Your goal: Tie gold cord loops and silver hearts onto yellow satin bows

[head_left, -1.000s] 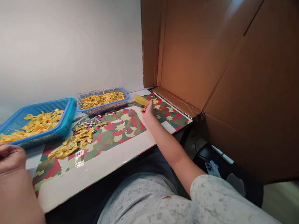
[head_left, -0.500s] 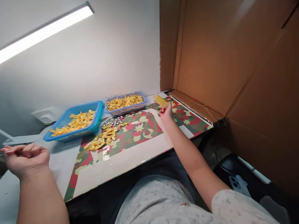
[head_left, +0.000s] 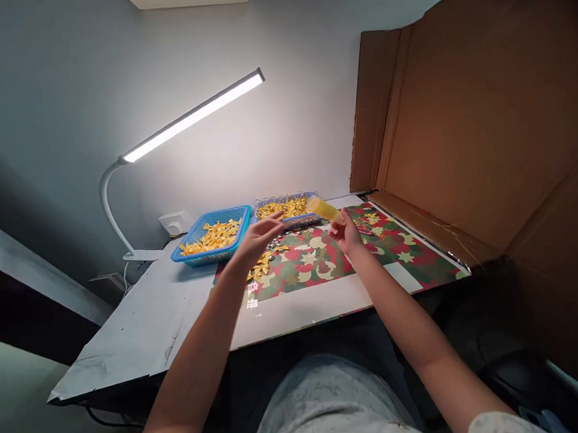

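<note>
My right hand is closed around the lower end of a yellow, partly see-through tube, tilted up to the left above the camouflage-patterned sheet. What the tube contains I cannot make out. My left hand hangs open in the air, fingers stretched toward the tube but apart from it. Beneath it lie yellow ribbon bows and small silvery pieces, partly hidden by the hand and forearm. A blue basket left of this hand holds many more yellow bows.
A second basket with gold, wiry-ended pieces stands by the wall. A lit desk lamp arches over the table. Tall cardboard walls off the right side. Red and yellow bits lie right of my right hand.
My left hand has come from the far left to the middle, its curled fingers now stretched out. The right hand still holds the yellow tube. The view has swung left and up.
</note>
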{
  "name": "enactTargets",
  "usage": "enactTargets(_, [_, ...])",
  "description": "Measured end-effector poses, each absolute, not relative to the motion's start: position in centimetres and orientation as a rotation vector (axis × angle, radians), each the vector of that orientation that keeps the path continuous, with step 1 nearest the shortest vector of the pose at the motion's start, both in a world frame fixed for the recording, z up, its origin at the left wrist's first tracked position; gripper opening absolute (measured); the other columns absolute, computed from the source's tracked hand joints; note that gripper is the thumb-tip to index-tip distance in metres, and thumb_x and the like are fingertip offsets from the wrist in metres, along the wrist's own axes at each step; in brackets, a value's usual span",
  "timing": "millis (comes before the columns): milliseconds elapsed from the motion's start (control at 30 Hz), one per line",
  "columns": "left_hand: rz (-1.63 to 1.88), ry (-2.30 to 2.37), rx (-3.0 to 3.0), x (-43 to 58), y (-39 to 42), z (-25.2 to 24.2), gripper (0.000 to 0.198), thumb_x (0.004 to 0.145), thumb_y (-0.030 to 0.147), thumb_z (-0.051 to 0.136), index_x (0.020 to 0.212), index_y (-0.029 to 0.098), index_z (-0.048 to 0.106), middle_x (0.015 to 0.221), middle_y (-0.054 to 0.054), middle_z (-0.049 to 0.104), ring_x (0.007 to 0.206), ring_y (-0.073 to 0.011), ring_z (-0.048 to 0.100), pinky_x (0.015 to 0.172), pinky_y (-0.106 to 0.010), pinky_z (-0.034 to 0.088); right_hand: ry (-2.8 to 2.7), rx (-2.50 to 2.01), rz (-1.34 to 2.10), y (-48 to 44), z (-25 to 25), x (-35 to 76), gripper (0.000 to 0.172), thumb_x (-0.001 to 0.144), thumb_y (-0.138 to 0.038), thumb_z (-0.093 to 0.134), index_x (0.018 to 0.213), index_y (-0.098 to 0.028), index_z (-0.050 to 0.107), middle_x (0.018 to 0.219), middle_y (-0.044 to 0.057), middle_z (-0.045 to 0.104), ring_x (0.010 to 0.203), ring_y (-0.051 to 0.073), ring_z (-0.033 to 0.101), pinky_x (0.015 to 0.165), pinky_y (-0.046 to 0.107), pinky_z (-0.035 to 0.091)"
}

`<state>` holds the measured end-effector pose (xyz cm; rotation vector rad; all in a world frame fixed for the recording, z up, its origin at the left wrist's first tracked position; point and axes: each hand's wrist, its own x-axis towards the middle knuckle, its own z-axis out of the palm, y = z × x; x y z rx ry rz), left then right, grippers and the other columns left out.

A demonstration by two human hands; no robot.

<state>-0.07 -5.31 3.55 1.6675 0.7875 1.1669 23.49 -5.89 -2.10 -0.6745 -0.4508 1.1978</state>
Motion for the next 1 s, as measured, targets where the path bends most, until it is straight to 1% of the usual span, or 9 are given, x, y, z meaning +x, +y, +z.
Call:
enactTargets(100, [0.972,0.739,1.706,4.8,-3.9,2.4,0.019,0.074,0.03,0.081,0.079,0.015,0.071,0.124,-0.013,0.066,0.117,-0.028,0.06,0.099,-0.041,0.047,-0.494,-0.697,1.231,-6.1,-2.1,23.4,0.049,0.077,-0.064,0.067,0.065,-0.019,0.051,0.046,-0.007,0.048,0.036,0.005,0.037,0.039,0.019,0.038])
enactTargets(233, [0.914,0.764,1.647,6.2,-2.2,1.6,0.031,0.093,0.031,0.06,0.119,0.014,0.06,0.118,-0.01,0.063,0.1,-0.0219,0.064,0.085,-0.043,0.056,-0.516,-0.765,1.243,-5.9,-2.6,23.4,0.046,0.091,-0.057,0.054,0.071,-0.016,0.055,0.052,-0.007,0.048,0.039,0.005,0.04,0.043,0.019,0.041])
enactTargets(333, [1.025,0.792,1.567,4.1,-1.3,2.4,0.035,0.093,0.033,0.059,0.123,0.015,0.058,0.121,-0.01,0.061,0.102,-0.0226,0.064,0.085,-0.043,0.056,-0.503,-0.841,1.23,-5.6,-3.1,23.4,0.032,0.097,-0.044,0.052,0.094,-0.013,0.062,0.078,0.0,0.062,0.059,0.008,0.057,0.056,0.023,0.051])
enactTargets(433, [1.142,0.787,1.504,1.5,-1.1,4.2,0.035,0.093,0.033,0.059,0.123,0.015,0.057,0.121,-0.01,0.061,0.101,-0.0225,0.064,0.085,-0.043,0.056,-0.466,-0.927,1.18,-5.2,-3.4,23.4,0.028,0.096,-0.037,0.057,0.112,-0.014,0.061,0.104,0.006,0.064,0.084,0.015,0.064,0.072,0.031,0.057])
enactTargets(533, [1.239,0.745,1.461,-0.5,-1.5,6.3,0.03,0.094,0.032,0.059,0.118,0.014,0.059,0.113,-0.009,0.064,0.092,-0.0194,0.065,0.078,-0.038,0.058,-0.425,-0.988,1.095,-5.1,-3.5,23.4,0.03,0.095,-0.036,0.058,0.118,-0.015,0.06,0.114,0.008,0.063,0.095,0.018,0.064,0.08,0.036,0.057])
enactTargets(600, [1.314,0.699,1.434,-1.5,-2.0,7.6,0.021,0.093,0.03,0.06,0.105,0.012,0.062,0.093,-0.004,0.065,0.072,-0.0123,0.062,0.062,-0.027,0.055,-0.4,-1.009,1.042,-5.1,-3.5,23.6,0.031,0.095,-0.036,0.057,0.119,-0.016,0.06,0.116,0.008,0.062,0.097,0.019,0.064,0.082,0.038,0.057])
enactTargets(700, [1.437,0.609,1.389,-3.1,-3.3,9.5,0.018,0.084,0.025,0.072,0.078,0.013,0.059,0.061,0.007,0.049,0.042,-0.0024,0.038,0.038,-0.013,0.032,-0.365,-1.03,1.009,-5.1,-3.5,23.9,0.03,0.096,-0.036,0.057,0.118,-0.016,0.06,0.115,0.008,0.063,0.096,0.019,0.064,0.082,0.037,0.057])
enactTargets(867, [1.635,0.498,1.327,-6.3,-5.4,12.2,0.036,0.07,0.026,0.084,0.062,0.015,0.05,0.05,0.01,0.037,0.037,-0.0017,0.025,0.034,-0.014,0.018,-0.338,-1.055,1.029,-4.9,-3.7,24.1,0.032,0.096,-0.036,0.057,0.121,-0.016,0.059,0.119,0.009,0.061,0.1,0.02,0.063,0.085,0.039,0.056])
enactTargets(1000, [1.851,0.44,1.261,-9.2,-5.9,13.9,0.041,0.072,0.025,0.083,0.06,0.016,0.045,0.046,0.011,0.031,0.04,-0.0036,0.027,0.041,-0.015,0.029,-0.379,-1.059,0.986,-4.6,-4.2,24.1,0.033,0.095,-0.036,0.057,0.122,-0.016,0.058,0.121,0.01,0.06,0.103,0.021,0.063,0.087,0.041,0.055])
